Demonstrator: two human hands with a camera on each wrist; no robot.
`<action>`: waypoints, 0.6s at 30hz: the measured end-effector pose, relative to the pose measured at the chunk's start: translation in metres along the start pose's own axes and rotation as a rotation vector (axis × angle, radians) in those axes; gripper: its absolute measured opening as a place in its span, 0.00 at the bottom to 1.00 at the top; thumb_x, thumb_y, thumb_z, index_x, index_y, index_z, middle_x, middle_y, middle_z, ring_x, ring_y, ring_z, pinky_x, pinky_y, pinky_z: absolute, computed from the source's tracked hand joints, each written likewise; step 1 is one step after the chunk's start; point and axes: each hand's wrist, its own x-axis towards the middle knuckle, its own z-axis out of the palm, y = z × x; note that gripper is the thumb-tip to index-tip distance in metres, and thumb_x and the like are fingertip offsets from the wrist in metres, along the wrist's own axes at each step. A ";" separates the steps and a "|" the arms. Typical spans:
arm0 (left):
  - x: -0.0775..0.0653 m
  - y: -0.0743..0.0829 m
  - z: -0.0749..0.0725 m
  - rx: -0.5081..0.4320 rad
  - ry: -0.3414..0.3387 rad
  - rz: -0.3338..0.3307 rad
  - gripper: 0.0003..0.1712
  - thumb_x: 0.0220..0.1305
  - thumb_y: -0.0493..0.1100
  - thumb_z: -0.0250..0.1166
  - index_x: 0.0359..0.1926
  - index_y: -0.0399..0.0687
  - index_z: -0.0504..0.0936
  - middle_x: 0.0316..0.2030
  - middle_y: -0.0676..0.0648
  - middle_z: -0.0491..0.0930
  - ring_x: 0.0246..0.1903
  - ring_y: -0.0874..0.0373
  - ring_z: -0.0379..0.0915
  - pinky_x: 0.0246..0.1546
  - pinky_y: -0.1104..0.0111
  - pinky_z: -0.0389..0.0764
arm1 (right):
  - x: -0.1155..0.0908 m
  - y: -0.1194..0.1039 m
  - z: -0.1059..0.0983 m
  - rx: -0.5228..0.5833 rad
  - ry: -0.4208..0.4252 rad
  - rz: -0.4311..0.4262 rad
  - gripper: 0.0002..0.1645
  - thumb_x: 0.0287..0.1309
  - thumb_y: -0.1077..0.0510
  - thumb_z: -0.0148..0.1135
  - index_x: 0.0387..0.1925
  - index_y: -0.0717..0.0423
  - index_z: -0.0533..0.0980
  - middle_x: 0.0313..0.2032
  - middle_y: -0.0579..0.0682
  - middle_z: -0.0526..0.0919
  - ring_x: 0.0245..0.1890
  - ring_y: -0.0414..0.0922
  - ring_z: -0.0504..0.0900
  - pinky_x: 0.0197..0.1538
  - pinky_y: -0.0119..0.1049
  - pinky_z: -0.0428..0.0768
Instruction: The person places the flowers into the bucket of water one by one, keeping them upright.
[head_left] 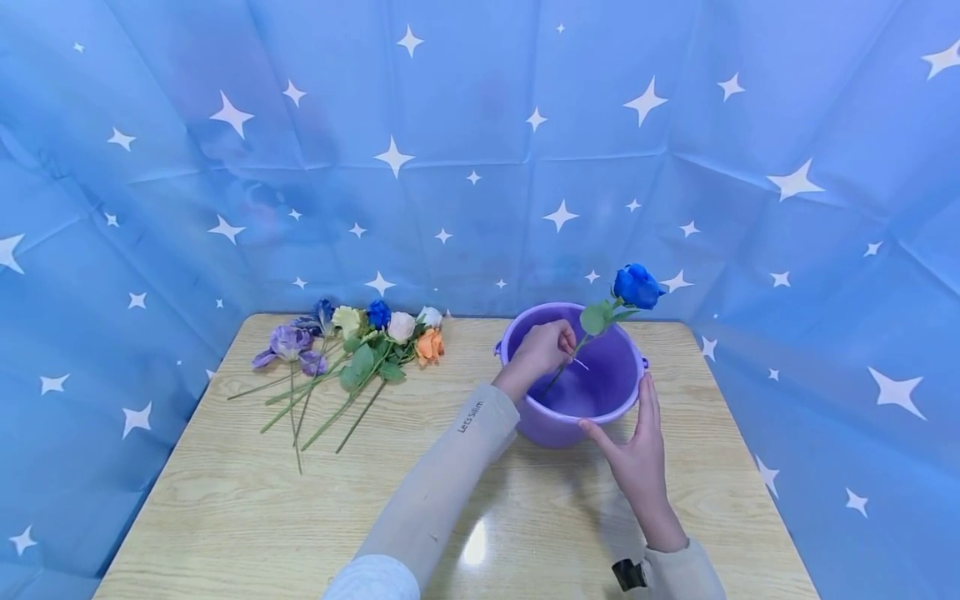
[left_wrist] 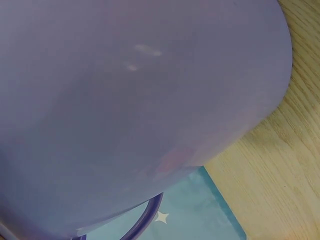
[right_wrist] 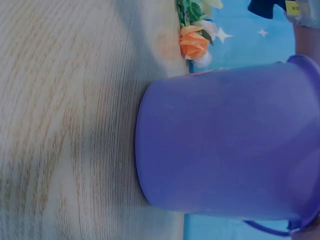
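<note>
Over the purple bucket (head_left: 558,429), my left hand (head_left: 542,348) pinches the green stem of a blue rose (head_left: 637,286). The rose leans to the right, its bloom above the far right rim and its lower stem inside the bucket. A thin white strip (head_left: 581,364) shows by the fingertips. My right hand (head_left: 637,458) rests against the bucket's near right side, thumb at the front rim and straight fingers by the handle joint. The bucket wall (left_wrist: 150,110) fills most of the left wrist view. Sideways in the right wrist view, the bucket (right_wrist: 225,145) stands on the table.
Several loose flowers lie at the table's back left: purple blooms (head_left: 291,342), a yellow one (head_left: 347,321), another blue rose (head_left: 378,314), a pale pink rose (head_left: 401,327) and an orange rose (head_left: 430,346). A blue starred curtain (head_left: 480,208) surrounds the wooden table (head_left: 247,517).
</note>
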 end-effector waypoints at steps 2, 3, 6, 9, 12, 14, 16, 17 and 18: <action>0.000 0.000 0.000 -0.006 0.007 -0.008 0.11 0.59 0.35 0.71 0.34 0.53 0.78 0.30 0.58 0.80 0.33 0.66 0.75 0.39 0.77 0.75 | 0.000 0.000 0.000 -0.001 -0.001 0.001 0.68 0.47 0.55 0.79 0.79 0.51 0.43 0.80 0.52 0.43 0.80 0.55 0.46 0.78 0.59 0.50; 0.000 0.000 0.000 -0.008 0.009 -0.013 0.11 0.59 0.34 0.71 0.34 0.53 0.78 0.31 0.57 0.81 0.34 0.66 0.75 0.39 0.76 0.76 | 0.000 0.000 0.000 -0.001 -0.001 0.003 0.68 0.47 0.55 0.79 0.79 0.51 0.43 0.80 0.52 0.43 0.80 0.55 0.46 0.78 0.58 0.50; -0.001 0.000 0.000 -0.014 0.018 -0.033 0.11 0.60 0.35 0.71 0.37 0.53 0.78 0.35 0.56 0.84 0.37 0.64 0.78 0.41 0.75 0.78 | 0.000 0.000 0.000 0.001 -0.004 0.005 0.68 0.48 0.55 0.79 0.79 0.51 0.43 0.80 0.52 0.43 0.80 0.55 0.45 0.78 0.59 0.50; -0.001 0.000 0.000 -0.029 0.042 -0.052 0.11 0.60 0.36 0.71 0.40 0.53 0.79 0.39 0.55 0.85 0.41 0.63 0.80 0.44 0.75 0.79 | -0.001 0.000 0.000 0.000 -0.007 0.016 0.69 0.47 0.55 0.79 0.79 0.51 0.43 0.80 0.51 0.43 0.80 0.55 0.45 0.78 0.59 0.50; -0.002 0.000 -0.001 -0.030 0.060 -0.062 0.09 0.61 0.36 0.70 0.39 0.53 0.81 0.39 0.55 0.86 0.41 0.62 0.81 0.42 0.75 0.79 | -0.001 0.000 0.000 0.002 -0.006 0.019 0.69 0.47 0.55 0.79 0.79 0.51 0.43 0.80 0.52 0.44 0.80 0.55 0.46 0.78 0.60 0.50; -0.002 0.001 -0.002 -0.011 0.064 -0.065 0.08 0.61 0.35 0.70 0.37 0.53 0.82 0.37 0.55 0.86 0.39 0.63 0.81 0.41 0.75 0.79 | -0.001 0.000 0.000 0.005 -0.004 0.019 0.69 0.47 0.55 0.79 0.79 0.51 0.43 0.80 0.54 0.44 0.80 0.55 0.46 0.78 0.60 0.50; -0.002 0.001 -0.002 0.012 0.063 -0.074 0.07 0.62 0.36 0.70 0.35 0.53 0.82 0.36 0.56 0.86 0.38 0.63 0.81 0.39 0.76 0.79 | -0.001 -0.001 0.000 0.007 -0.006 0.018 0.68 0.48 0.55 0.79 0.79 0.51 0.43 0.80 0.55 0.44 0.80 0.55 0.45 0.78 0.60 0.50; -0.002 0.002 -0.002 0.023 0.065 -0.079 0.07 0.61 0.37 0.70 0.35 0.54 0.82 0.36 0.56 0.86 0.38 0.63 0.81 0.38 0.76 0.79 | -0.001 -0.001 0.000 0.007 -0.008 0.018 0.68 0.48 0.54 0.79 0.79 0.51 0.43 0.80 0.55 0.44 0.80 0.55 0.45 0.78 0.60 0.50; -0.002 0.002 -0.002 0.028 0.065 -0.084 0.07 0.61 0.38 0.71 0.34 0.54 0.81 0.36 0.56 0.86 0.38 0.64 0.81 0.38 0.76 0.79 | -0.001 -0.001 0.000 0.008 -0.008 0.019 0.68 0.48 0.54 0.78 0.79 0.51 0.43 0.80 0.55 0.44 0.80 0.55 0.45 0.78 0.60 0.50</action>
